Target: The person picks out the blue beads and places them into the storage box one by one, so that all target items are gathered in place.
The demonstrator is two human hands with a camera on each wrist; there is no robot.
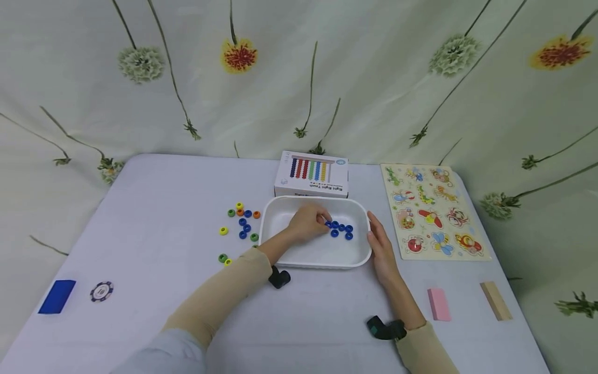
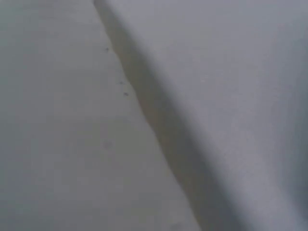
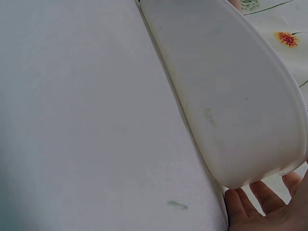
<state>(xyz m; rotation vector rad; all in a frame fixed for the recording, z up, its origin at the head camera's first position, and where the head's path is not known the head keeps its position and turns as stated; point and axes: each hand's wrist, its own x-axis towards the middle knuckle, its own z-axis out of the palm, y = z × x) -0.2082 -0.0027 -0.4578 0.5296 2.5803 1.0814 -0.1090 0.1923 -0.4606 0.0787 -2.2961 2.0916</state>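
My left hand (image 1: 306, 223) reaches into a white tray (image 1: 322, 259), its thumb and fingertips pinching a blue bead (image 1: 328, 224) near the middle. Several other blue beads (image 1: 349, 228) lie in the tray just right of those fingertips. At the tray's right end, my right hand (image 1: 384, 254) touches the outer wall with extended fingers, the thumb up by the rim. The right wrist view shows the fingertips (image 3: 260, 190) of that hand against the end wall. In the left wrist view only blurred pale cloth (image 2: 231, 86) shows.
Loose green, yellow, orange and blue beads (image 1: 242, 222) lie left of the tray. Behind it stands a box (image 1: 310, 174). On the right are an insect puzzle board (image 1: 434, 213), a pink block (image 1: 439, 304) and a wooden block (image 1: 496, 301). Far left are a blue card (image 1: 57, 296) and a poker chip (image 1: 101, 292).
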